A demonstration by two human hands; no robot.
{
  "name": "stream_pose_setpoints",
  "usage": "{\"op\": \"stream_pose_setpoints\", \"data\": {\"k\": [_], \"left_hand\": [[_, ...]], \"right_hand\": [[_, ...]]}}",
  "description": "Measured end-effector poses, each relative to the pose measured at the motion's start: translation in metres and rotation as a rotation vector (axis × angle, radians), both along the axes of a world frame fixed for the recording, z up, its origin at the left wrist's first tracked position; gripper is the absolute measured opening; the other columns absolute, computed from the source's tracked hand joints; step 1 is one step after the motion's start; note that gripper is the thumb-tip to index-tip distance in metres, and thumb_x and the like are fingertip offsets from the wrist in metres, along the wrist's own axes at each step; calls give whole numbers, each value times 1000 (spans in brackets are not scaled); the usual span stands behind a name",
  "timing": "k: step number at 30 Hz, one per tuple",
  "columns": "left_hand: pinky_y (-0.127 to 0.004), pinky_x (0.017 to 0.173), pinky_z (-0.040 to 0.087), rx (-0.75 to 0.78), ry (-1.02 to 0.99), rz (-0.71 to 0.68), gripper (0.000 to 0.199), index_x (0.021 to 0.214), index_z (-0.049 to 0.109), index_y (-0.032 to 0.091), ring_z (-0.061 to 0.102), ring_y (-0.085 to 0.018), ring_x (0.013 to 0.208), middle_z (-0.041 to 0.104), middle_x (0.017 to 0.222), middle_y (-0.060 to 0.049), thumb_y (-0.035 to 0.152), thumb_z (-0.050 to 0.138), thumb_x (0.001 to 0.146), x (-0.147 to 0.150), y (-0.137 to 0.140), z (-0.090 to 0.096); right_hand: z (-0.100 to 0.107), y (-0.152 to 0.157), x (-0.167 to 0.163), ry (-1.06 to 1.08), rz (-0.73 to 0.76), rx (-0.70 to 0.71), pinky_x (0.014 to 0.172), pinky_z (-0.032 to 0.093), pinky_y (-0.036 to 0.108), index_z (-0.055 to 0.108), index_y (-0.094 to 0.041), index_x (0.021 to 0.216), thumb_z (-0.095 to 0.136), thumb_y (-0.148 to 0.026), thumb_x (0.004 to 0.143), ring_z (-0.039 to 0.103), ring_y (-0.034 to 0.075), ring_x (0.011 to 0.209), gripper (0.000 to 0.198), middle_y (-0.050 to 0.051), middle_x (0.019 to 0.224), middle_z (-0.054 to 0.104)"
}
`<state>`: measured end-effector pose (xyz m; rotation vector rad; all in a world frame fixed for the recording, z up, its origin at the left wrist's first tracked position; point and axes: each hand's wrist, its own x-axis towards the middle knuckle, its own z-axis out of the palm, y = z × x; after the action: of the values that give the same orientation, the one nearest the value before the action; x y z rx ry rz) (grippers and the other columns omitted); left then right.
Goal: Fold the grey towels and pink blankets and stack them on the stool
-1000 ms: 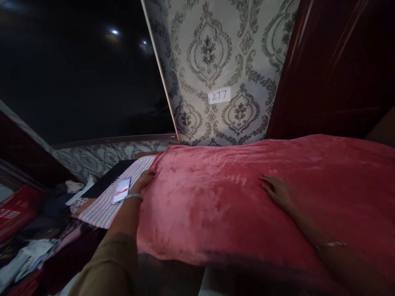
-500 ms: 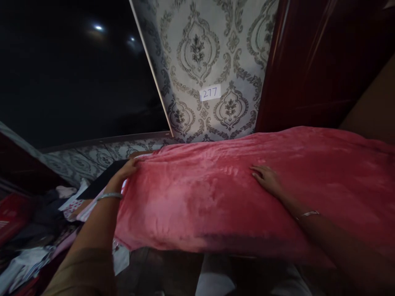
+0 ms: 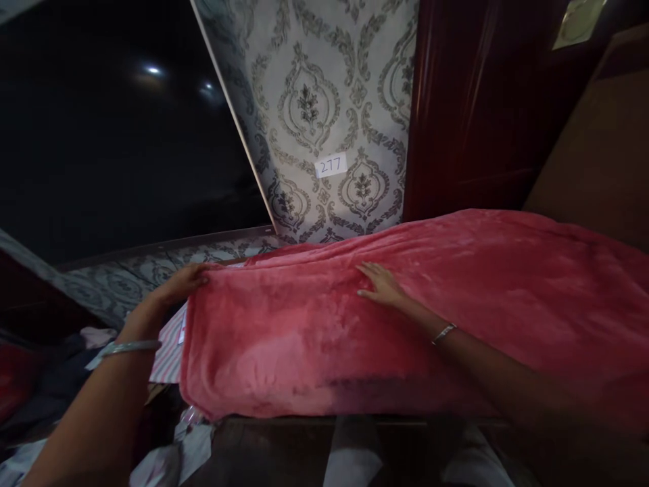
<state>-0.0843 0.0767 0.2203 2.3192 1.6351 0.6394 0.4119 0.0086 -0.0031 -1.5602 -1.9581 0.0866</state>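
Observation:
A plush pink-red blanket (image 3: pixel 294 325) lies spread across the surface before me, with a fold line along its far side. At its far left corner is my left hand (image 3: pixel 186 281), its fingers closed on the cloth edge, and a pale bangle is on that wrist. My right hand (image 3: pixel 381 284) rests palm down on the blanket near its far edge, fingers spread, holding nothing. A striped cloth (image 3: pixel 168 348) shows from under the blanket's left edge, partly hidden by my left arm.
A large dark screen (image 3: pixel 116 135) stands at the back left, beside patterned wallpaper (image 3: pixel 309 74) with a paper label (image 3: pixel 331 165) reading 277. Dark red glossy panelling (image 3: pixel 456 115) rises at the right. Piled clothes (image 3: pixel 51 379) lie at lower left.
My left hand has moved left, and the blanket's far left corner is now drawn farther out. My right hand has slid left across the cloth. The view has shifted slightly right.

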Motion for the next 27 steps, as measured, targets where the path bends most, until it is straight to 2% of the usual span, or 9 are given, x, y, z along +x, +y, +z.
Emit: {"op": "stream_pose_setpoints", "data": {"k": [3, 6, 12, 15, 17, 19, 21, 23, 27], "left_hand": [[-38, 105, 47, -41, 30, -60, 27, 86, 75, 20, 66, -29, 105, 79, 100, -6, 32, 69, 63, -1, -6, 8], [-38, 104, 47, -35, 14, -45, 27, 77, 73, 20, 67, -30, 106, 78, 94, -8, 42, 72, 61, -4, -9, 10], [-42, 103, 49, -110, -187, 16, 58, 75, 76, 21, 64, -36, 113, 79, 95, -10, 68, 83, 42, -6, -22, 10], [-43, 103, 49, -147, -230, 60, 58, 71, 75, 21, 65, -36, 113, 79, 92, -9, 67, 85, 38, -4, -30, 11], [-43, 106, 47, -150, -256, 63, 55, 69, 75, 21, 64, -36, 114, 79, 91, -8, 67, 84, 39, -3, -34, 11], [-43, 110, 44, -133, -293, 68, 55, 69, 76, 22, 63, -36, 116, 79, 92, -9, 67, 83, 40, -2, -37, 10], [-43, 110, 44, -124, -322, 79, 54, 69, 76, 22, 64, -36, 115, 79, 94, -10, 67, 83, 40, -3, -39, 7], [-43, 106, 48, -147, -331, 82, 53, 71, 76, 21, 66, -34, 109, 78, 95, -11, 64, 84, 40, -5, -40, 5], [-40, 95, 55, -243, -326, 52, 55, 82, 77, 22, 68, -31, 100, 78, 97, -8, 58, 87, 42, -6, -44, 1]], "right_hand": [[10, 2, -20, -19, 6, -68, 120, 27, 59, 40, -23, 158, 73, -51, 81, 29, 38, 151, 88, 16, 164, 34], [15, 0, -39, -39, -22, -133, 119, 24, 62, 37, -25, 159, 74, -51, 81, 23, 40, 153, 90, 16, 166, 28], [12, -6, -80, -20, -129, -146, 120, 17, 63, 35, -22, 159, 75, -46, 83, 19, 38, 154, 89, 19, 167, 26], [8, -3, -94, 30, -171, -108, 119, 18, 62, 47, -23, 152, 72, -38, 87, 27, 36, 151, 71, 17, 164, 34], [6, 0, -97, 82, -191, -49, 117, 23, 60, 61, -23, 137, 62, -29, 92, 37, 35, 145, 46, 15, 156, 47], [6, 3, -96, 140, -180, 21, 114, 30, 56, 72, -22, 118, 52, -21, 94, 50, 32, 133, 31, 14, 142, 61], [7, 3, -92, 182, -148, 74, 109, 38, 52, 74, -21, 106, 46, -18, 95, 59, 30, 119, 30, 13, 125, 70], [10, 0, -84, 201, -127, 100, 103, 43, 48, 73, -20, 104, 42, -18, 95, 63, 29, 107, 33, 13, 113, 73], [18, -9, -63, 231, -112, 149, 93, 49, 42, 69, -19, 105, 39, -20, 95, 65, 29, 99, 32, 13, 105, 73]]}}
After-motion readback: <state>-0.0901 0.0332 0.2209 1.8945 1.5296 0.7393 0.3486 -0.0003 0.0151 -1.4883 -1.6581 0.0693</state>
